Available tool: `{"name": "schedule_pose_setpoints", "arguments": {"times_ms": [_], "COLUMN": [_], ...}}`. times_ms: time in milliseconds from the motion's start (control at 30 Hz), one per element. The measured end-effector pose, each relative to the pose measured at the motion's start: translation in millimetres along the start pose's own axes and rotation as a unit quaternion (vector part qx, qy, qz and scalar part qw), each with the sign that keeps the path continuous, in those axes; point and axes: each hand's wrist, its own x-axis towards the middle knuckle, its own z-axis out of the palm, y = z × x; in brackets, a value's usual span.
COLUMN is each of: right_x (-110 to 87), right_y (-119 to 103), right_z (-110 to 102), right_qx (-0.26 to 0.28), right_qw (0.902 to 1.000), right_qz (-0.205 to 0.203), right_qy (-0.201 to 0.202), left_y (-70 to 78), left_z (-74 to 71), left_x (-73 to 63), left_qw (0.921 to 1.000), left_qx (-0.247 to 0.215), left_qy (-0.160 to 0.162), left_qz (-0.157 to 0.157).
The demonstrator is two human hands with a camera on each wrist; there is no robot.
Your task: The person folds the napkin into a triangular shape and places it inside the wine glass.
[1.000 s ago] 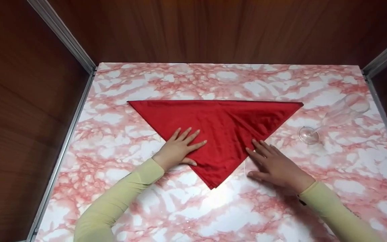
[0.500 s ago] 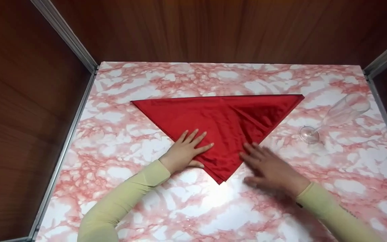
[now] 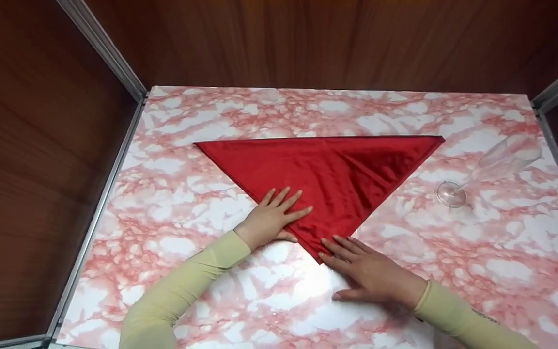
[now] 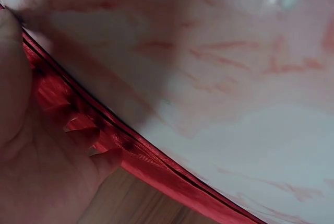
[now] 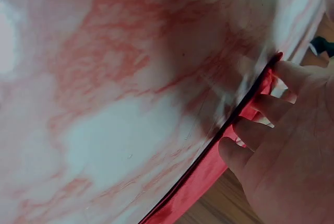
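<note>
A shiny red cloth (image 3: 308, 169), folded into a triangle, lies on the marbled table with its long edge at the back and a corner toward the front. My left hand (image 3: 271, 218) rests with spread, straight fingers on its left slanting edge; the left wrist view shows that hand (image 4: 47, 151) along the layered hem (image 4: 135, 145). The right hand (image 3: 368, 271) touches the front corner with extended fingertips, its thumb out over the table. In the right wrist view, fingers (image 5: 255, 130) lie on the cloth's dark-edged border (image 5: 209, 151).
A clear stemmed glass (image 3: 502, 157) lies on its side at the right of the table (image 3: 201, 300). Brown wood-grain panels (image 3: 308, 43) with metal frame strips (image 3: 109, 53) stand at the back and sides.
The right hand has slid down the right slanting edge to the front corner. The cloth has turned slightly, its right end shifting back, while the left hand stays on it.
</note>
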Motion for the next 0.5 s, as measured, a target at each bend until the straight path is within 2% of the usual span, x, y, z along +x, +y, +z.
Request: {"name": "schedule_pose_setpoints", "arguments": {"times_ms": [300,500], "right_x": [0.6,1.7], "right_y": [0.5,-1.0], "right_z": [-2.4,-3.3], "right_qx": [0.008,0.001], "right_qw": [0.9998,0.9996], "right_qz": [0.016,0.027], "right_qy": [-0.004,0.003], "left_y": [-3.0,-4.5], "left_z": [-2.7,-1.1], "left_x": [9.6,10.0], "left_qw": [1.0,1.0], "left_qx": [0.003,-0.001], "left_qy": [-0.004,0.004], "left_qz": [0.005,0.008]}}
